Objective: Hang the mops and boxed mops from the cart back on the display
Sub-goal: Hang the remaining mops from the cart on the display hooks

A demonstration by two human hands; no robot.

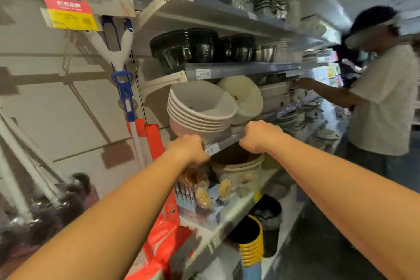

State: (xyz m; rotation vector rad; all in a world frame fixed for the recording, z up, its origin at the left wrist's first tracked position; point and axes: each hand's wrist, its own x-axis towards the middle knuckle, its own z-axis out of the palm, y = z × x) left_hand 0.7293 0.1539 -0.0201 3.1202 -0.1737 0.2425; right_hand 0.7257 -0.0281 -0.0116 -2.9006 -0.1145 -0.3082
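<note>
My left hand (189, 150) and my right hand (261, 136) reach forward side by side, both curled into fists with their backs to me. Nothing shows in either fist, and the fingers are hidden. They hover in front of a shelf edge (223, 142) under stacked basins. A blue-and-white mop (123, 57) hangs on the display panel at upper left, under a red and yellow price tag (70, 15). A tall red mop box (159, 229) stands below my left forearm. Several white-handled mops (29, 173) lean at the far left, dark heads down.
Shelves on the right hold black bowls (185, 49), pale plastic basins (200, 109), packaged goods (204, 195) and yellow-rimmed bins (251, 241) on the floor. Another person (381, 98) stands in the aisle at right, reaching into the shelves. The view is blurred.
</note>
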